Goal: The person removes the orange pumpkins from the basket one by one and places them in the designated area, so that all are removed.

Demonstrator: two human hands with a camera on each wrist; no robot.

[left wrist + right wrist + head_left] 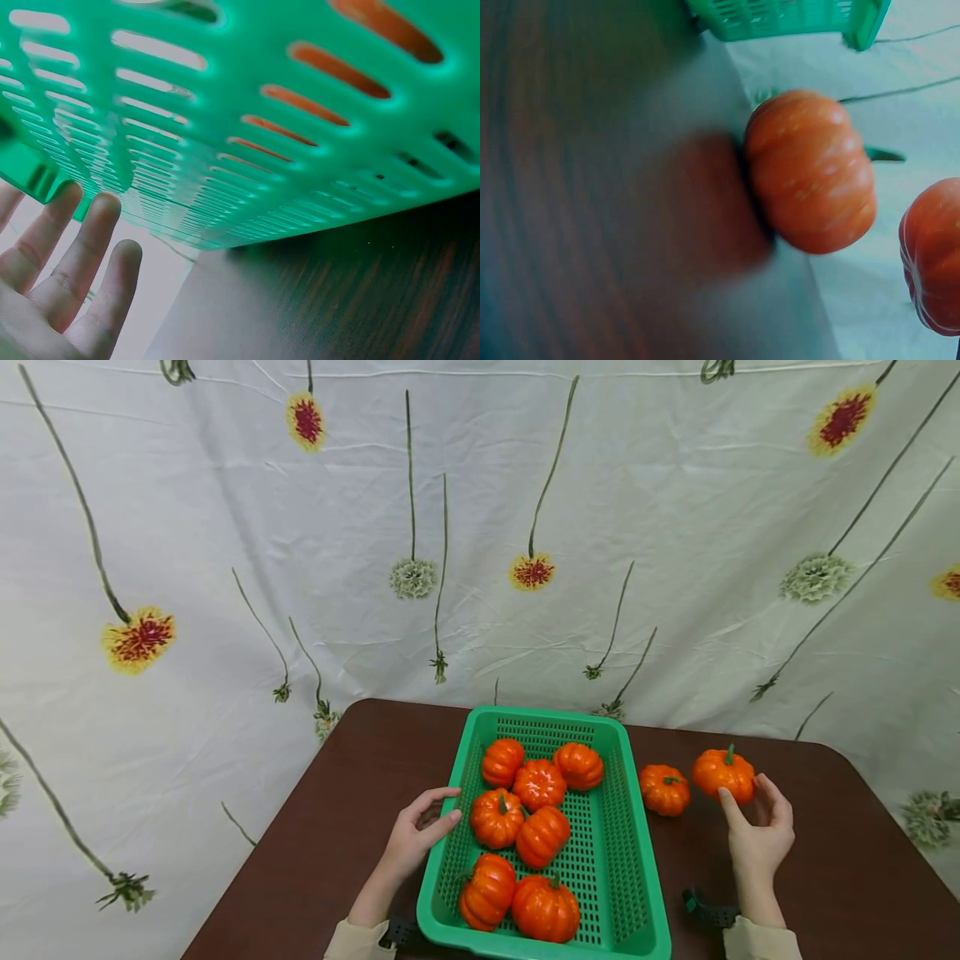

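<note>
My right hand (761, 835) pinches a small orange pumpkin (722, 775) with a green stem, thumb on the near side and fingers on the right. In the right wrist view, part of an orange pumpkin (936, 255) shows at the right edge. Another small pumpkin (664, 790) sits on the table just left of the held one. My left hand (422, 827) is at the left side of a green plastic basket (648, 868), fingertips right by its rim. The left wrist view shows the fingers (90, 232) extended beside the slotted wall. Several orange pumpkins (542, 837) lie inside the basket.
The basket stands on a dark brown wooden table (330, 827). Behind the table hangs a white cloth (480, 527) printed with flowers. Dark bands (708, 912) circle both wrists.
</note>
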